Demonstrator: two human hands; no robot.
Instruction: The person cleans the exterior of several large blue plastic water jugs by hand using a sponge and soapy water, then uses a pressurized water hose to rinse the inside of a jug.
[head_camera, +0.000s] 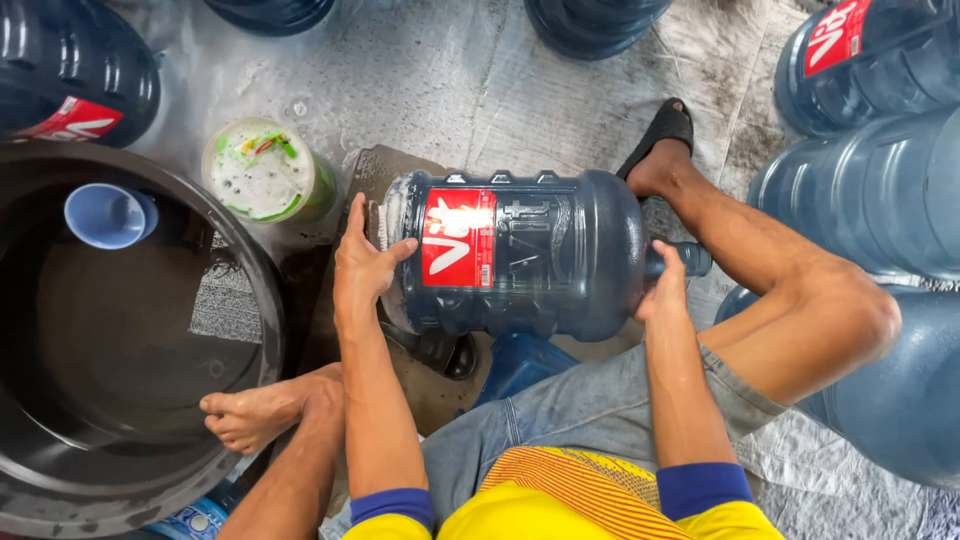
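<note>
Soft, even daylight fills the scene from above, bright without being harsh. The strongest glare sits on the red label (458, 237) of the large blue water jug (520, 255) lying on its side, where a white patch washes out the print. Fainter highlights run along the shoulders of the standing jugs (880, 190) at the right and on the rim of the dark tub (262, 262), whose inside stays deep in shade. Shadows under the jug and the legs are short and soft-edged on the grey floor (470, 80). The wide lens bends the edges, so the outer jugs bulge and lean. Focus is sharp in the middle, slightly softer towards the corners.
</note>
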